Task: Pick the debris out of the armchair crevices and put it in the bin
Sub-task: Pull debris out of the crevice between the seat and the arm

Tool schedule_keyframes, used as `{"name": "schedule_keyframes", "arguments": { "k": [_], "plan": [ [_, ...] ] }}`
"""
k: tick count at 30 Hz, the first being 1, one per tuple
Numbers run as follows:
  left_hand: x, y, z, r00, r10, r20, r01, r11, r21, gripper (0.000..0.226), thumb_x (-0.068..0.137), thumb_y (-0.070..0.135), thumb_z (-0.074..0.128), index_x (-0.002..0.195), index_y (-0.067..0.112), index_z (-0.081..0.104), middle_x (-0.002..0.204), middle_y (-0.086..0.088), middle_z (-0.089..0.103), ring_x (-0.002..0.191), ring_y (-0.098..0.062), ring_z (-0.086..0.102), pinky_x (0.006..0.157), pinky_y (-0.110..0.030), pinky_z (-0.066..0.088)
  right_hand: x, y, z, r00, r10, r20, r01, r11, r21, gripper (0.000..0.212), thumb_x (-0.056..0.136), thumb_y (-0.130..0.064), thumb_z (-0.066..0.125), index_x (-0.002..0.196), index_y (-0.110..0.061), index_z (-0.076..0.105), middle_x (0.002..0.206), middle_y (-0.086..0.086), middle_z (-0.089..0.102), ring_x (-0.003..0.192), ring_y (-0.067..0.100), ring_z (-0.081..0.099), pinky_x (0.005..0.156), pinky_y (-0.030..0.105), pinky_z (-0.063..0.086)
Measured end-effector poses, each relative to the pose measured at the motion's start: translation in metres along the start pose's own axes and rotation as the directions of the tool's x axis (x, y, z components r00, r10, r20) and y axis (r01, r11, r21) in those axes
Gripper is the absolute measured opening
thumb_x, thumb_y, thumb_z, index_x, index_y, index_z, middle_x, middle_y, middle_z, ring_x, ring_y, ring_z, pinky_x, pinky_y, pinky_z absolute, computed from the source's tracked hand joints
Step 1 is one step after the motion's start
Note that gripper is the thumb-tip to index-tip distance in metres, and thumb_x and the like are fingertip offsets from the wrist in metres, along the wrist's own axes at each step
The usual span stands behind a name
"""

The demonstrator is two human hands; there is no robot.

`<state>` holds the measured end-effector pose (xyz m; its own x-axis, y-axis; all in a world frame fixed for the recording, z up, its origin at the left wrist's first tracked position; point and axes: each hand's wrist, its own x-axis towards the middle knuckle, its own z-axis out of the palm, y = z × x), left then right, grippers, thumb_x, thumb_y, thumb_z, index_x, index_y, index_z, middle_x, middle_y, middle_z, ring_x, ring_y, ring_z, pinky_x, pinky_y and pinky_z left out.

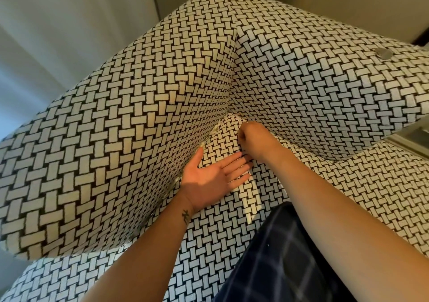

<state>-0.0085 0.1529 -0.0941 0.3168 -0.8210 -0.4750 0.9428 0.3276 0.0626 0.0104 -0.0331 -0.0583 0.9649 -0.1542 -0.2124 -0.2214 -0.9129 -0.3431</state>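
While left hand (209, 181) lies palm-up, fingers straight and together, on the armchair (301, 74) seat, pale debris (214, 130) sits in the crevice just beyond its thumb; right hand (253, 139) curled at back corner, grip unclear; wrist tattoo (185, 215) illegible

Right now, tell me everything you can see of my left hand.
The left hand lies open, palm up, on the armchair's seat cushion, beside the crevice at the side panel. Its fingers are straight and slightly spread, and they reach toward the right wrist; whether they touch it cannot be told. The thumb points along the crevice toward pale debris. The palm holds nothing. A small dark tattoo marks the wrist.
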Motion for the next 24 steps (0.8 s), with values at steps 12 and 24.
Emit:
{"name": "schedule_keyframes", "arguments": {
  "k": [12,24],
  "plan": [
    [-0.003,-0.001,-0.004,1.000,-0.015,-0.021,0.015,1.000,0.009,0.069,0.107,0.055,0.030,0.157,0.007,0.032,0.163,-0.021,0.029,0.152,-0.041,0.025,0.127,-0.053,0.007,-0.051,-0.041,-0.030,0.913,-0.186,0.363,-0.041,0.844,0.535,0.023,0.090,-0.008,0.072,0.108,-0.022,0.069,0.096,-0.002,0.072,0.075,0.002,0.072,0.067,0.018,0.057],
    [-0.004,-0.005,0.007,0.982,0.101,-0.163,-0.094,0.994,0.049,0.054,0.097,0.019,0.044,0.144,-0.008,0.038,0.148,-0.031,0.042,0.140,-0.043,0.036,0.110,-0.056,0.032,-0.004,-0.034,-0.012,0.998,-0.055,-0.018,0.058,0.944,0.324,0.029,0.099,-0.021,0.059,0.127,-0.016,0.065,0.128,0.000,0.063,0.123,0.019,0.052,0.103,0.029,0.040]
  ]
}}
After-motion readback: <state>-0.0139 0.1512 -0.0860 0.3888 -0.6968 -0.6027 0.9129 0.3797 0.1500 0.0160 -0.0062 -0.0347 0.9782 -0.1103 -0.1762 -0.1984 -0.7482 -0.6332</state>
